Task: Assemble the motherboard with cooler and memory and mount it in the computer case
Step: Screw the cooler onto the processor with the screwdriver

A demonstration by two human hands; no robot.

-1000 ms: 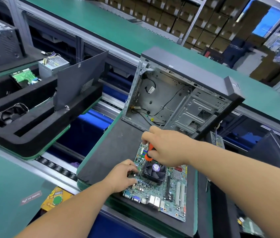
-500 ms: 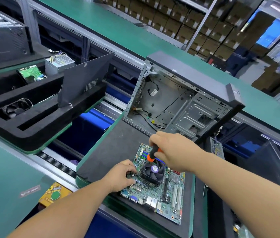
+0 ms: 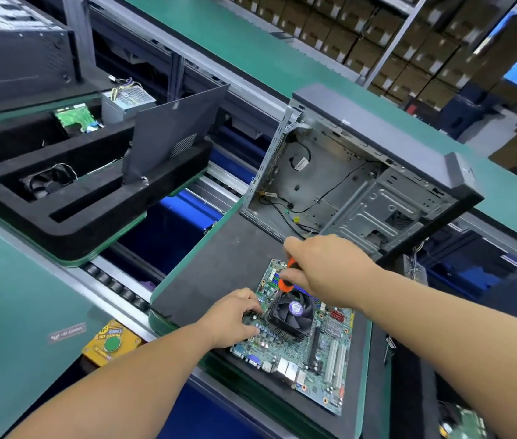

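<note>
Nearest you, your left hand [image 3: 235,318] rests on the left edge of the motherboard [image 3: 298,343], fingers curled down onto the board beside the cooler [image 3: 292,315]; whether that grip pinches anything you cannot tell from here. Your right hand [image 3: 326,267] has a closed grip on the orange-handled screwdriver [image 3: 286,277], its tip pointing down at the cooler's far left corner. The cooler sits on the board, fan up. The board lies flat on a dark mat [image 3: 219,267] covering a green-edged counter [image 3: 366,359]. To your left, a yellow box with a green button [image 3: 111,343] sits on the green surface by a line of rollers [image 3: 117,286]. Just beyond the board, the computer case [image 3: 361,185] stands open on the mat, loose black cables lying inside. Further left, a black foam tray [image 3: 70,217] holds a fan [image 3: 48,182], a green circuit board [image 3: 75,117], a leaning grey side panel [image 3: 171,137] and a silver power supply [image 3: 127,101]. Behind runs a green conveyor belt [image 3: 250,52], then shelves of brown cartons [image 3: 361,30]
</note>
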